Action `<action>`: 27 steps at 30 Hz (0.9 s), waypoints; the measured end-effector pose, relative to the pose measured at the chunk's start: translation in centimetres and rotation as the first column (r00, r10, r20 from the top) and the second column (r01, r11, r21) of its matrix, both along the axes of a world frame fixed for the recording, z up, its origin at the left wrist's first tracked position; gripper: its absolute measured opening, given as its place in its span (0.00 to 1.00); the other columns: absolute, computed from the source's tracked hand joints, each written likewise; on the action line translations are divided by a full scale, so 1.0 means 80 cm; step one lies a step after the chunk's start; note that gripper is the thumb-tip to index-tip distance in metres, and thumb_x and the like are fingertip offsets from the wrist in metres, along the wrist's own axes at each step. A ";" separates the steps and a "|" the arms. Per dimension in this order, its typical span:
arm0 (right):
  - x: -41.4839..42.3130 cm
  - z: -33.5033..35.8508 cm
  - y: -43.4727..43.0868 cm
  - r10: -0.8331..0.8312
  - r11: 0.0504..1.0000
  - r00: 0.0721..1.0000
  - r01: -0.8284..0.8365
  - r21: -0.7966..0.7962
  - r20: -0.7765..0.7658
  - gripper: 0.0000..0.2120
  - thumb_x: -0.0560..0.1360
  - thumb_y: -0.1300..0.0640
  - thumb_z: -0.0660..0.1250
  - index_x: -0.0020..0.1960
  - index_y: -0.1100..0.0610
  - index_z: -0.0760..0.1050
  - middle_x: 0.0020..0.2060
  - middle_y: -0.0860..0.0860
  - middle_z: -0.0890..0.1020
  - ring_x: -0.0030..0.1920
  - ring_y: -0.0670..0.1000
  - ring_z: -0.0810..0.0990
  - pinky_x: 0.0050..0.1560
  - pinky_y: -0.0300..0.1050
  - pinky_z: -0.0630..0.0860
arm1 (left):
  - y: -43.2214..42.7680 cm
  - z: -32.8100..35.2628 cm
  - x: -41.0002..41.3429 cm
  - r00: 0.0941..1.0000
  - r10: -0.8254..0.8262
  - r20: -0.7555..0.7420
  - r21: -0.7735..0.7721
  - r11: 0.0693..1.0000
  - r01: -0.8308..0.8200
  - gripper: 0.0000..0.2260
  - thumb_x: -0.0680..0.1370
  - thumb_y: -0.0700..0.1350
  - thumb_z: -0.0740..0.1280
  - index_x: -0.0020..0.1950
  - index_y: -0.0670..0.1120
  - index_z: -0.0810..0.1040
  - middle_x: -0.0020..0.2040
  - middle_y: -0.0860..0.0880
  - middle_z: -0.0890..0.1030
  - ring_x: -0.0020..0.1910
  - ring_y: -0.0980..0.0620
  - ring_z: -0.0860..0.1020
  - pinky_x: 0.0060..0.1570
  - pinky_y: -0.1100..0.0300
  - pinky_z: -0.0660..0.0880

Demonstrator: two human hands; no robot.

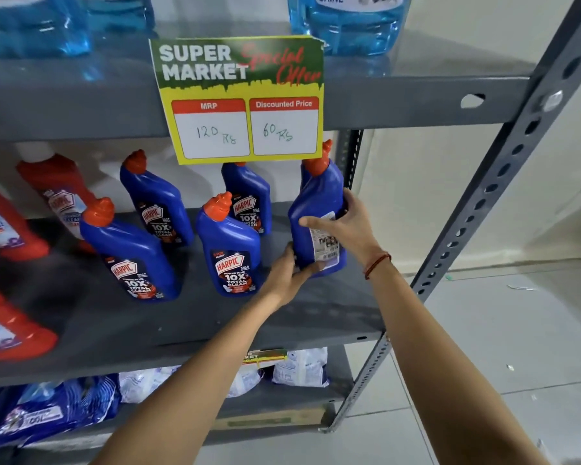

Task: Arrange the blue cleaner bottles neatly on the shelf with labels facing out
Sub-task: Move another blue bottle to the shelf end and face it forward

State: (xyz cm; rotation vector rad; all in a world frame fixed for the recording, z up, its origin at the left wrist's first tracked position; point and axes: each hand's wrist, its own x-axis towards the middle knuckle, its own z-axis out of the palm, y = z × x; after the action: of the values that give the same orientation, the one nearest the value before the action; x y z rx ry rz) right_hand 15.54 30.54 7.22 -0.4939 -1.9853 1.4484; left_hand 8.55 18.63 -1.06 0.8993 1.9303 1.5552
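Note:
Several blue cleaner bottles with orange caps stand on the grey middle shelf [316, 307]. Three of them, the front-left bottle [131, 250], the back-left bottle [155, 199] and the front-middle bottle [230, 250], show their front labels; a further bottle [249, 193] stands behind the middle one. At the right end, a blue bottle [316, 203] has its back label with a barcode turned towards me. My right hand [342, 226] grips its side and my left hand [285, 273] holds its base.
Red cleaner bottles [57, 193] fill the shelf's left side. A yellow-green price sign [242, 99] hangs from the upper shelf, which carries clear blue jugs [349, 21]. The perforated steel upright [477, 213] stands to the right. White and blue packets [299, 367] lie on the lower shelf.

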 end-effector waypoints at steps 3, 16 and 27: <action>0.007 0.002 -0.015 -0.157 0.983 0.986 0.161 0.091 -0.049 0.25 0.58 0.53 0.81 0.48 0.57 0.73 0.37 0.44 0.80 0.34 0.36 0.78 0.35 0.28 0.74 | -0.010 -0.006 0.015 0.998 0.054 0.037 0.070 0.996 -0.057 0.24 0.68 0.50 0.74 0.59 0.56 0.66 0.55 0.52 0.79 0.56 0.47 0.79 0.51 0.50 0.80; 0.041 -0.005 -0.040 -0.243 0.961 0.970 0.239 0.143 0.013 0.34 0.56 0.45 0.80 0.57 0.52 0.70 0.52 0.50 0.79 0.49 0.49 0.79 0.49 0.43 0.77 | 0.024 0.003 0.059 0.988 0.062 0.144 0.209 0.974 -0.092 0.29 0.66 0.25 0.68 0.62 0.45 0.66 0.48 0.49 0.78 0.45 0.52 0.78 0.41 0.64 0.78; 0.027 -0.051 -0.026 -0.280 0.959 0.959 0.281 -0.024 0.055 0.36 0.58 0.51 0.81 0.59 0.54 0.66 0.49 0.50 0.77 0.48 0.49 0.78 0.47 0.41 0.78 | 0.012 0.020 0.023 0.993 -0.090 0.073 0.030 0.996 0.088 0.12 0.74 0.33 0.65 0.54 0.46 0.74 0.46 0.48 0.81 0.49 0.49 0.79 0.46 0.61 0.80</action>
State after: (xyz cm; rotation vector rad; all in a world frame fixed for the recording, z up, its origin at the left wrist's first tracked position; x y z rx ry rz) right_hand 17.72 28.47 3.11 -0.7995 -1.8455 1.3013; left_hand 10.41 19.57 0.54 0.9129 1.7977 1.5436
